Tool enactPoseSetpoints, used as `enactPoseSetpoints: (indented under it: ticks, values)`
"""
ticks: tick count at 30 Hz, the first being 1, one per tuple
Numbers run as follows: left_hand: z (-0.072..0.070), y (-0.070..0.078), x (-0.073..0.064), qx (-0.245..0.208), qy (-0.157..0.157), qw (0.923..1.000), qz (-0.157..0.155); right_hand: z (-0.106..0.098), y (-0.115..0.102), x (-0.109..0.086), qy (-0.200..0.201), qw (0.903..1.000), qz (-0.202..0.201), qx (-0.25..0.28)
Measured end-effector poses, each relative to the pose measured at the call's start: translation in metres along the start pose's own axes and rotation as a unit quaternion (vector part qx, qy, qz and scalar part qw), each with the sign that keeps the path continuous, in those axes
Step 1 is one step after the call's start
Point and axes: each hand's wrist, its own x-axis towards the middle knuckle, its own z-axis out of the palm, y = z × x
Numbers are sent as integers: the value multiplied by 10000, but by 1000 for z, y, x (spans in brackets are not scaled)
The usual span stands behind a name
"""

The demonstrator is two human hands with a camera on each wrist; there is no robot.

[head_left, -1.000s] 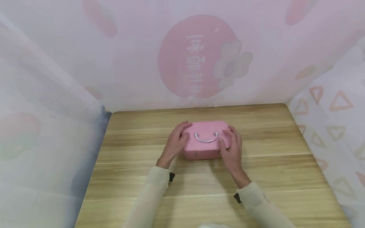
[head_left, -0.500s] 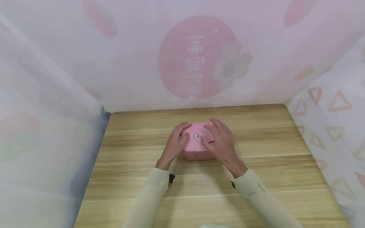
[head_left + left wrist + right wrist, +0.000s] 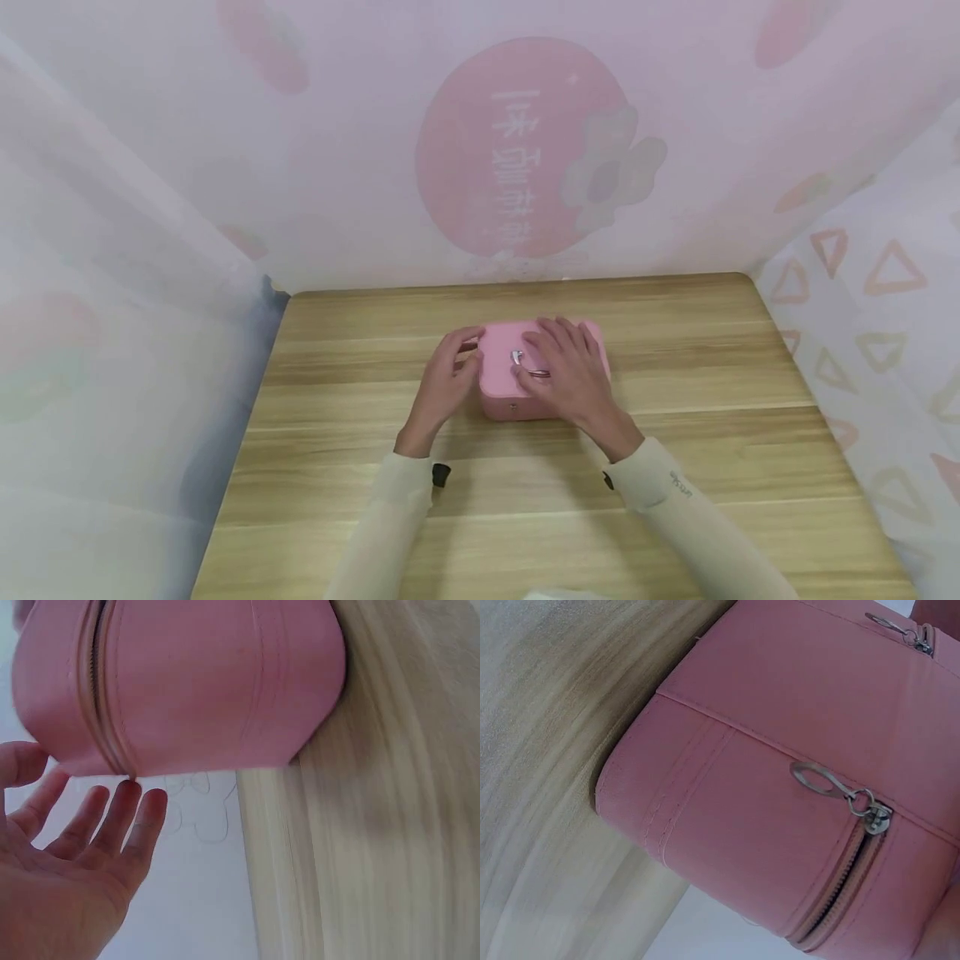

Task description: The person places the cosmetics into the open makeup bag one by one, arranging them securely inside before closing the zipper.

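Observation:
A pink zippered case (image 3: 495, 382) with a silver handle (image 3: 517, 358) on its lid rests on the wooden table. My left hand (image 3: 437, 387) is beside the case's left end, fingers slightly bent; in the left wrist view its fingertips are near the zipper (image 3: 96, 667), and contact is unclear. Across the right half of the lid lies my right hand (image 3: 579, 379), fingers spread, thumb by the handle, which it partly covers. The right wrist view shows a metal zipper pull (image 3: 821, 780) on the case's end and a second zipper pull (image 3: 885, 622) farther along.
The wooden table (image 3: 360, 467) reaches back to a pale pink printed sheet (image 3: 337, 183). Similar sheets hang at the left and right. Part of a white object (image 3: 564, 595) shows at the bottom edge of the head view.
My right hand has moved left from the case's right end onto the lid, over the handle. The left hand has drawn back slightly to the left. The case stays in place.

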Motion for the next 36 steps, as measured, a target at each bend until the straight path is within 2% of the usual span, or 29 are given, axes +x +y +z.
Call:
enactPoseSetpoints:
  ticks: [8,17,22,29,36]
  values:
    - [-4,-7,-21,85,-76,9999,94,0,2,-1,121,9999,13,-28]
    - [0,-5,-44,327,189,9984,-409,2,1,-2,90,9999,82,-13]
    - [8,-10,-60,559,444,9964,-455,1,0,-3,182,9998,21,-36]
    - [23,-17,-77,612,519,9956,-482,2,-1,-2,170,9998,39,-40]
    - [43,-12,-86,1182,493,9917,-142,2,-2,-2,143,9999,90,-1]
